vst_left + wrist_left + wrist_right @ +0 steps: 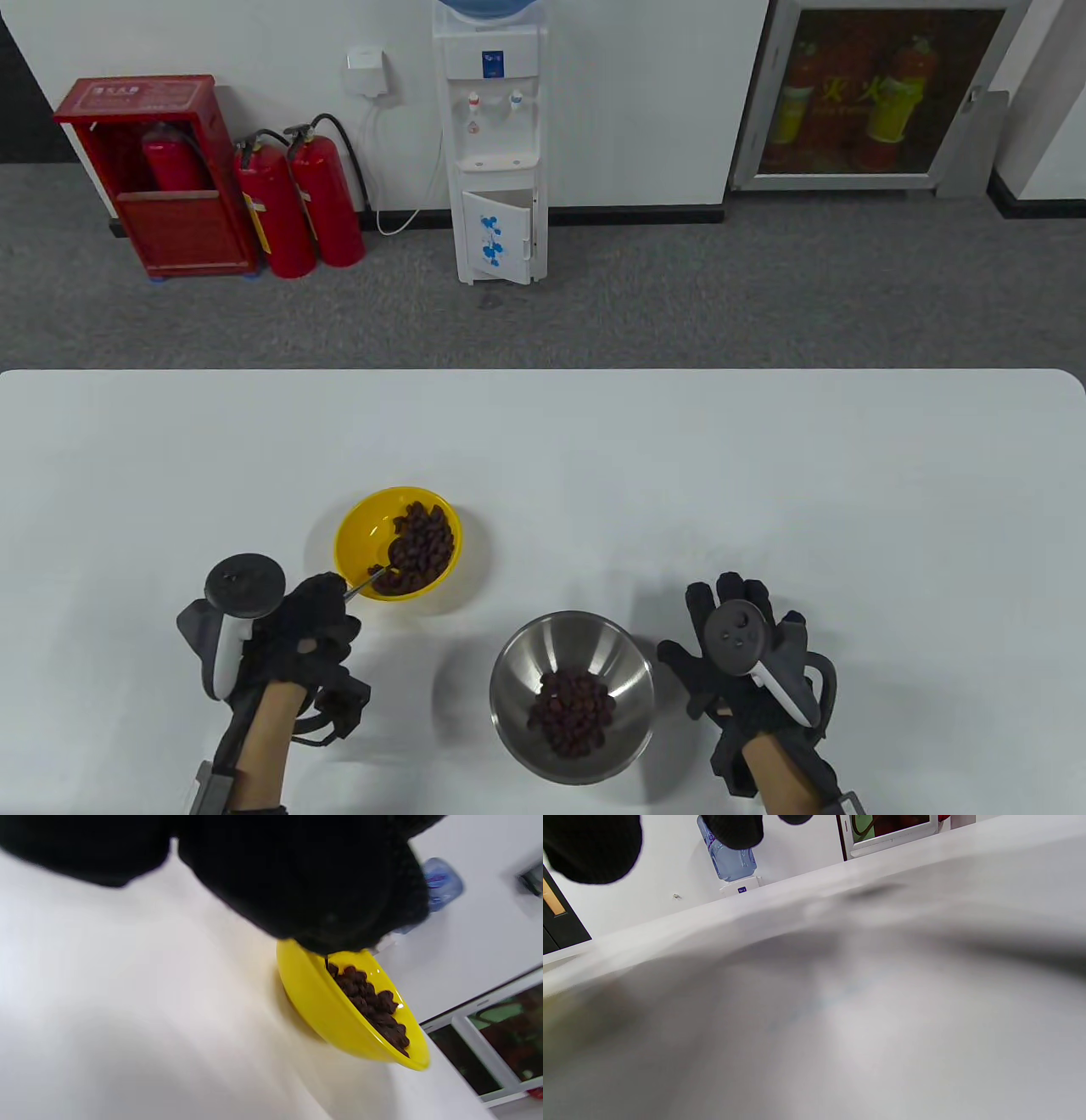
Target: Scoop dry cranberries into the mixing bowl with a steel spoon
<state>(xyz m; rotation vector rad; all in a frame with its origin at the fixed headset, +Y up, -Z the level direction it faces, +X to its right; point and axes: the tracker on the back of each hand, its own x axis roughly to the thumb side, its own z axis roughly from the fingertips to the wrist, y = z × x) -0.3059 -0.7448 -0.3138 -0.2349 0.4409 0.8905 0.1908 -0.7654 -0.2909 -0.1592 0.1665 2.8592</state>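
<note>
Presently my left hand (pixel 293 624) holds the spoon (pixel 366 581) by its handle end — light, stiff, slippery steel; cranberries (pixel 420 543) loose, spill-prone. Right hand (pixel 736 649) spread flat, holding nothing, on the surface (pixel 764 475).

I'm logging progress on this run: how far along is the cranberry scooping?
Partly done. The steel mixing bowl already holds a pile of cranberries. In hand: the left hand holds the steel spoon, its tip in the yellow bowl, taking another scoop. Left: the cranberries in the yellow bowl, still plenty. The right hand rests flat on the table, beside the mixing bowl.
</note>
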